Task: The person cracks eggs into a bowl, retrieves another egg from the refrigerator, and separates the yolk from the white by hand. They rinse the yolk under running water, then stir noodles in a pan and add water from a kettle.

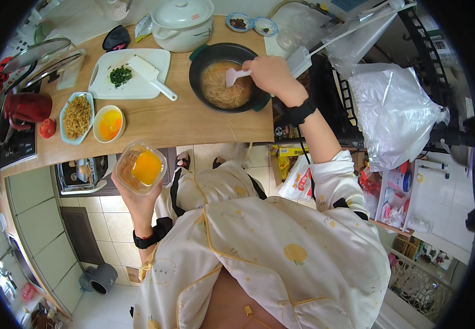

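Note:
My right hand (pixel 273 77) is closed around the handle of a pale pink spoon (pixel 236 75), its head over a dark pot (pixel 195 77). Inside the pot, thin noodles (pixel 221 90) lie in brownish broth. Below the counter's front edge, my left hand (pixel 133 192) grips a clear container (pixel 159 156) with a bright yellow-orange patch in it; I cannot tell whether that is its contents or a part of it. Close above this hand stands a small bowl (pixel 101 138) with what looks like raw egg. A bluish dish (pixel 77 118) of brown crumbly food sits beside it.
A white cutting board (pixel 99 82) carries chopped greens (pixel 120 75) and a white knife (pixel 149 71). Behind are a lidded white casserole (pixel 180 38) and two small dishes (pixel 240 22). A red pot (pixel 29 107) stands left. Plastic bags (pixel 393 104) hang right.

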A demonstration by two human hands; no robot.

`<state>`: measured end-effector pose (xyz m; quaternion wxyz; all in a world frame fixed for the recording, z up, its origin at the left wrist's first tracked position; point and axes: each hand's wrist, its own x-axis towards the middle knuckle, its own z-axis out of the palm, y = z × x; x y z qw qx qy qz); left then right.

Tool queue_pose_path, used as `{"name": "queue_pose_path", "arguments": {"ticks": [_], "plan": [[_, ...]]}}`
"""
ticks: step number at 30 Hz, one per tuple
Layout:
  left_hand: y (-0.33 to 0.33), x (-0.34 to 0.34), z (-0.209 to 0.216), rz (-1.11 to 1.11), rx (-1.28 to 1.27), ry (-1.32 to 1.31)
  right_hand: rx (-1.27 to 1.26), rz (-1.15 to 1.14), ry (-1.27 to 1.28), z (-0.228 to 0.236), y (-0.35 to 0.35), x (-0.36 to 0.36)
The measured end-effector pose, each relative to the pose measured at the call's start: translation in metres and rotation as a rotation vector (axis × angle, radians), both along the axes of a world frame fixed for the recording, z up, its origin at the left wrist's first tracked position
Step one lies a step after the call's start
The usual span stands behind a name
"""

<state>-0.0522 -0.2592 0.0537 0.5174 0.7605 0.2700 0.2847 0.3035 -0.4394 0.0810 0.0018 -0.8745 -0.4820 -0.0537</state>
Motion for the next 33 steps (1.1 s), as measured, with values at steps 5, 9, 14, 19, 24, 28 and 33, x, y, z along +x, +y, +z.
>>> {"name": "queue_pose_path", "arguments": {"ticks": [5,9,14,19,24,28,33], "plan": [[-0.003,-0.005,0.0,0.009,-0.036,0.014,-0.021,-0.023,-0.012,0.002,0.011,0.022],[-0.003,-0.007,0.0,0.031,-0.03,0.024,-0.014,0.078,0.012,-0.007,0.026,0.035],[-0.004,-0.013,-0.001,0.045,-0.054,0.016,0.017,0.02,0.133,-0.01,0.024,0.042],[-0.002,-0.017,-0.006,0.058,-0.087,-0.021,-0.007,-0.015,0.129,-0.013,0.023,0.034],[0.001,-0.018,-0.005,0.02,-0.018,-0.002,-0.04,-0.075,0.279,-0.005,0.011,0.034],[0.001,-0.015,-0.005,0.024,-0.038,-0.016,0.021,-0.024,0.186,0.004,0.0,0.032],[0.002,-0.011,-0.003,0.015,-0.062,0.025,0.023,0.146,0.101,-0.003,0.013,0.032]]}}
